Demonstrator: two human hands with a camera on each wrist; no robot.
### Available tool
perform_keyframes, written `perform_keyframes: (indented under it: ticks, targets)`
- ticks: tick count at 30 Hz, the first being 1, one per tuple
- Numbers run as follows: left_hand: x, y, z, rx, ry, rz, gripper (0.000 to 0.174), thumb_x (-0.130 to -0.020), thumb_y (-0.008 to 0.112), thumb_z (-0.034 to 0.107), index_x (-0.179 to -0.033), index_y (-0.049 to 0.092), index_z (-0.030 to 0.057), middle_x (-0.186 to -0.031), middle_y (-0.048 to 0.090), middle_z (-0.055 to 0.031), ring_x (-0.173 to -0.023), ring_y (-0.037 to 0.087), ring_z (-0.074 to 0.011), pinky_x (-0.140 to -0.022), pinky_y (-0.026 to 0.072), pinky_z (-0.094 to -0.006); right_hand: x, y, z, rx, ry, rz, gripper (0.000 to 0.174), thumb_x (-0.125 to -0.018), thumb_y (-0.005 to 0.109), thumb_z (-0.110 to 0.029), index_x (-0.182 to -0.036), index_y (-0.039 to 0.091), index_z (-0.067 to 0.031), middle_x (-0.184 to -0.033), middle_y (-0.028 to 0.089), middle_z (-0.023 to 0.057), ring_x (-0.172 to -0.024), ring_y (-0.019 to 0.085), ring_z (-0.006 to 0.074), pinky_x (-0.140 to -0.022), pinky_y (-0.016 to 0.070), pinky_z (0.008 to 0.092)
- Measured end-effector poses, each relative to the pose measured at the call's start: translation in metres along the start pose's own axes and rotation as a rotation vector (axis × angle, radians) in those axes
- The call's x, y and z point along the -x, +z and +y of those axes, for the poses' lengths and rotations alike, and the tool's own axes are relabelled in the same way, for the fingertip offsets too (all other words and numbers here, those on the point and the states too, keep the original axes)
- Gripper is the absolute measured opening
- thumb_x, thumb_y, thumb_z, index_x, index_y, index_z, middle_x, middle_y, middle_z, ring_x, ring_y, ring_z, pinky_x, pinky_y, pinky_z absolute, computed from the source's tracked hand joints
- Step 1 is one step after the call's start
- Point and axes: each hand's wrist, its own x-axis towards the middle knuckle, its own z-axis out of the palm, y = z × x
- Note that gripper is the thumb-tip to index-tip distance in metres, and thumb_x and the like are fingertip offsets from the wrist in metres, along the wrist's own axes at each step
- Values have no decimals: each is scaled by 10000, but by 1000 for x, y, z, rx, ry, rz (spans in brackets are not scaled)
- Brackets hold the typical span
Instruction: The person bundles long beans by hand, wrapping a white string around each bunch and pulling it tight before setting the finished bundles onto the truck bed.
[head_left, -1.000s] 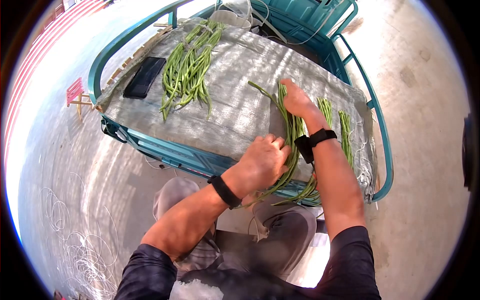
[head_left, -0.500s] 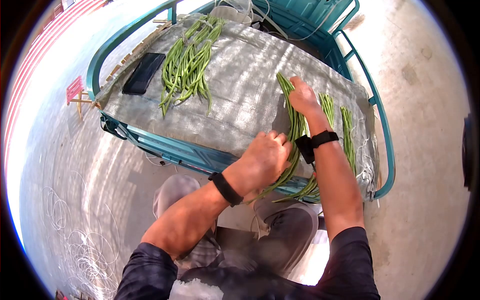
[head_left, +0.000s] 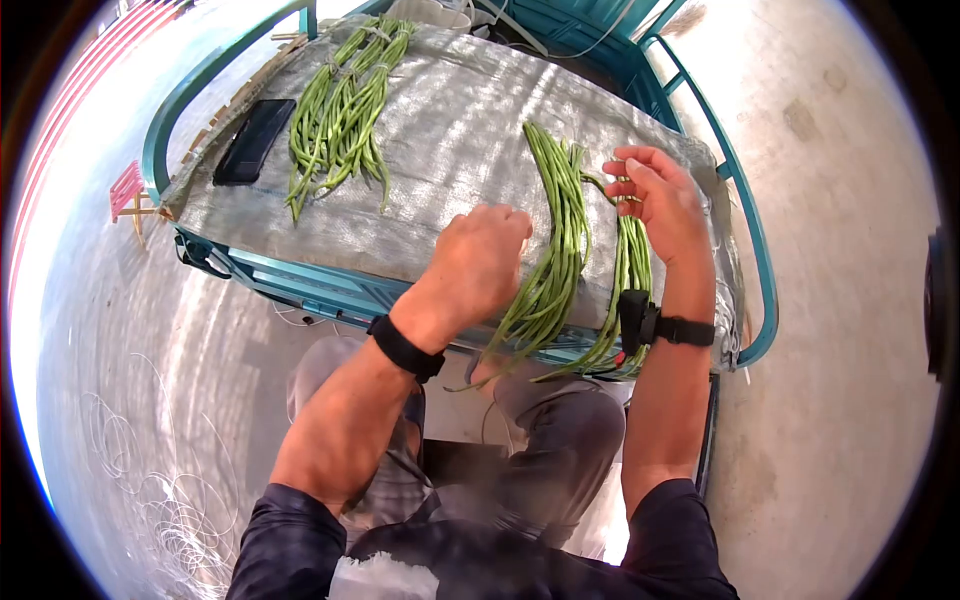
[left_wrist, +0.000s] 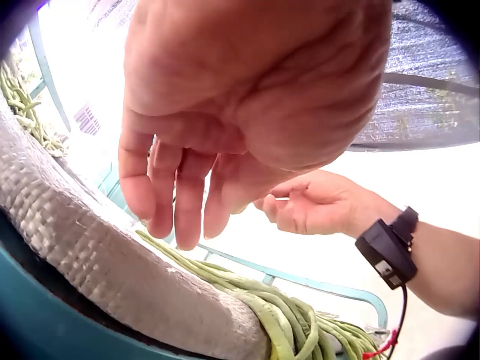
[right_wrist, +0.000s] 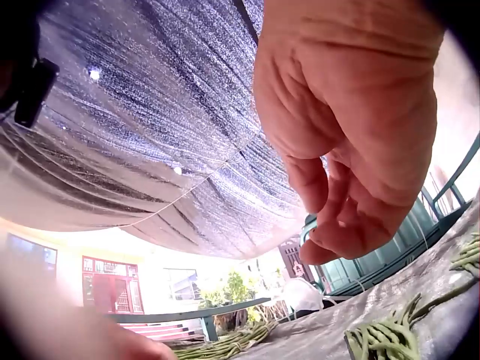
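A loose bunch of long green beans (head_left: 558, 240) lies on the grey woven sheet, its lower ends hanging over the near edge. Just left of it hovers my left hand (head_left: 478, 258); in the left wrist view its fingers (left_wrist: 190, 199) hang loosely with nothing in them. My right hand (head_left: 668, 210) is raised over a narrower bunch of beans (head_left: 632, 255), and its loosely bent fingers hold nothing. One stray bean bridges the tops of these two bunches. The right hand and forearm hide what lies farther right.
Tied bunches of long beans (head_left: 345, 110) lie at the far left beside a black phone (head_left: 254, 142). The grey sheet (head_left: 450, 130) covers a teal cart bed with side rails (head_left: 748, 235). A pink stool (head_left: 127, 192) stands left, and loose white string (head_left: 180, 525) lies on the ground.
Both hands have come off the middle bunch of beans. My left hand lifted up and left; the right moved rightward from its far end. The head view has shifted slightly.
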Motion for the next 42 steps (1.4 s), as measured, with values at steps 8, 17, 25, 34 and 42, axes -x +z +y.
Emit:
perform_keyframes:
  ticks: [8, 17, 25, 34, 42]
  targets:
    - [-3, -7, 3, 195, -92, 61, 159, -960, 593, 51, -1087, 680, 12, -1021, 727, -207, -984, 697, -411, -859, 551, -468, 45, -4, 52, 321, 106, 147, 242, -991, 687, -226, -1101, 652, -14, -951, 716, 69, -682, 690, 127, -509, 502, 255]
    - [-5, -6, 9, 151, -96, 38, 138, -958, 613, 72, -1064, 681, 16, -967, 735, -189, -937, 706, -403, -809, 547, -469, 48, 16, 84, 279, 243, 84, 235, -968, 723, -257, -920, 663, -35, -726, 617, 5, -550, 583, 95, -446, 458, 279]
    - [-4, -11, 14, 107, -136, -14, 140, -975, 636, 135, -1058, 685, 33, -959, 744, -178, -915, 709, -403, -793, 548, -481, 51, 16, 71, -225, 51, 108, 199, -1034, 690, -243, -950, 640, -69, -685, 587, -13, -483, 474, 47, -415, 346, 227]
    - [-10, -16, 26, 882, -483, -172, 306, -1073, 579, 265, -1230, 646, 11, -1022, 750, -88, -890, 719, -165, -758, 529, -318, 73, 32, 42, -391, -66, -128, 168, -1043, 662, -214, -960, 630, -71, -625, 541, -33, -470, 412, 37, -424, 275, 231]
    - [-14, -9, 18, 1551, -781, -118, 375, -1098, 527, 306, -1309, 602, 5, -1188, 727, -133, -1003, 715, -196, -826, 553, -321, 92, 41, 26, -89, 9, -718, 152, -950, 788, -125, -903, 663, -53, -724, 628, -33, -632, 572, 39, -546, 407, 222]
